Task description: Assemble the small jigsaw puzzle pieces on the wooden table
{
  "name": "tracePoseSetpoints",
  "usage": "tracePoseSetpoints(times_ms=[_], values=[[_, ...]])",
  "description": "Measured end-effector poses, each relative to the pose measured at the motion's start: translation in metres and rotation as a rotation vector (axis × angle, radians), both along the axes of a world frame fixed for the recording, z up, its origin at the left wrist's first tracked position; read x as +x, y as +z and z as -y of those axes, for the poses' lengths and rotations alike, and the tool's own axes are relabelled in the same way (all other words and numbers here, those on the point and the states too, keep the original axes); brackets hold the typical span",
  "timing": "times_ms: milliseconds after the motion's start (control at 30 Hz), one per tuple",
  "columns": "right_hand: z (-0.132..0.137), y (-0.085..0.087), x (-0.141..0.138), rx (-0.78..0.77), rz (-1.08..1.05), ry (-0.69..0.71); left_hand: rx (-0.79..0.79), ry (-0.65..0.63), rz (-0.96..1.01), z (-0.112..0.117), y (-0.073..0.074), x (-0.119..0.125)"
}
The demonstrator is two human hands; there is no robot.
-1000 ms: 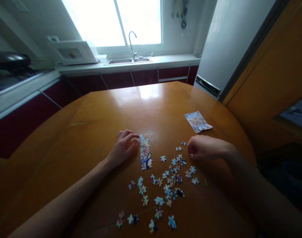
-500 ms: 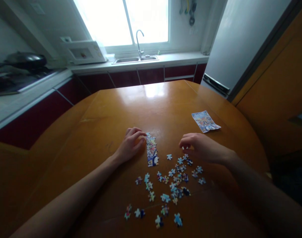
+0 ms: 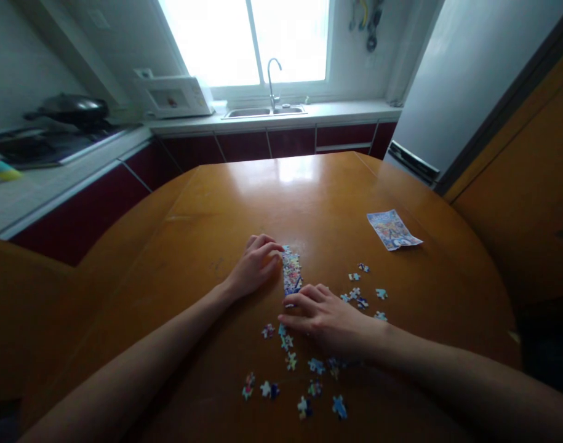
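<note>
A narrow strip of joined puzzle pieces (image 3: 291, 271) lies on the round orange-brown table (image 3: 216, 215). My left hand (image 3: 256, 266) rests against the strip's left edge, fingers curled and touching its top. My right hand (image 3: 325, 318) lies palm down just below the strip, fingers stretched toward its lower end, covering some loose pieces. Several loose puzzle pieces (image 3: 309, 384) are scattered in front of me, and a few more loose pieces (image 3: 364, 292) lie to the right of my right hand.
A small printed picture card (image 3: 392, 230) lies at the table's right. Behind the table runs a kitchen counter with a sink and tap (image 3: 272, 92), a white microwave (image 3: 175, 96) and a pan on a hob (image 3: 73, 111). A tall fridge (image 3: 466, 92) stands at right.
My right hand moved left and toward me, from the loose pieces on the right to the lower end of the joined strip. The left hand stayed at the strip. The view shifted left.
</note>
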State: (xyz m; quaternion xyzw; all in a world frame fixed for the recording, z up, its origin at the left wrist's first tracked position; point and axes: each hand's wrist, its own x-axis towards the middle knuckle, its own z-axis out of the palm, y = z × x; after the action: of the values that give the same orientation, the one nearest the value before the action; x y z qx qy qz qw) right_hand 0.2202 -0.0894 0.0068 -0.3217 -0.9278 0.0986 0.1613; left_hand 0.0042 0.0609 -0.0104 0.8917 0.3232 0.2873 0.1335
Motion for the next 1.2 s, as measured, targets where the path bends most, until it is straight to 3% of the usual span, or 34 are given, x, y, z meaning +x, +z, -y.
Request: tracePoseSetpoints(times_ms=[300,500,700,833,967,1200], values=[[-0.003,0.002,-0.005,0.017,0.004,-0.025,-0.015,-0.001,0.012,0.003,0.001,0.002],[-0.004,0.0,-0.006,-0.059,-0.079,-0.069,-0.008,0.006,0.001,0.004,0.003,0.002],[-0.009,0.0,-0.001,-0.145,-0.369,-0.092,0.007,0.016,0.002,0.002,0.0,0.001],[-0.017,0.022,0.012,-0.261,-0.603,-0.3,0.016,0.05,-0.008,0.002,-0.001,0.001],[-0.046,0.036,0.026,-0.328,-0.697,-0.569,0.039,0.049,-0.024,0.002,-0.002,0.001],[-0.129,0.011,0.02,-0.46,-0.698,-0.573,0.04,0.001,-0.05,0.005,0.001,0.001]])
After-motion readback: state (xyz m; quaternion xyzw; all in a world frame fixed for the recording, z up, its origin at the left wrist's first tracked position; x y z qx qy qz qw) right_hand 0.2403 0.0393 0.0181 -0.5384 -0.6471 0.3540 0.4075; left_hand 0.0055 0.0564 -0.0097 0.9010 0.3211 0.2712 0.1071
